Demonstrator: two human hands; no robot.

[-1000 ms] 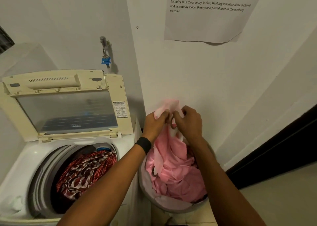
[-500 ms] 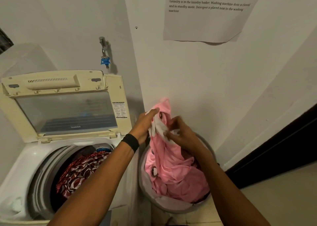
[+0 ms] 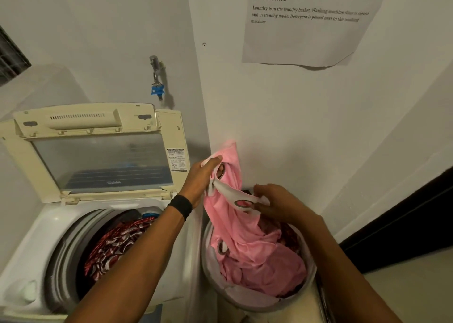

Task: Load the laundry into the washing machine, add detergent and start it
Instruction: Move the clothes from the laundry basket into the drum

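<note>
Pinches a bunched fold at the top of a pink cloth [image 3: 245, 237] in the left grip [image 3: 199, 178], fingers curled round it, raised above the laundry basket [image 3: 247, 300] at the near right. Closes the right grip [image 3: 277, 202] round a white band [image 3: 232, 196] of the same cloth, just right of the left one and lower. Looks soft, light and limp: likely to sag and trail rather than hold any shape, with most of it heaped in the basket over some darker red fabric. Probably best taken high and in a bunch, gathering more folds before lifting, since a hold on one edge alone would leave a long tail to drag over the basket rim. Seems neither slippery nor fragile, though the band's ringed holes might catch. Just left of the basket, a washing machine [image 3: 29, 237], lid [image 3: 98, 156] tipped up toward the far wall, drum open with a red patterned cloth [image 3: 117, 244] lying inside. Open room above the drum for a short swing leftward; calls for enough height to clear the machine's right edge, close against the basket. Far side hemmed in by the wall [image 3: 294, 126], right behind the raised fabric.
</note>
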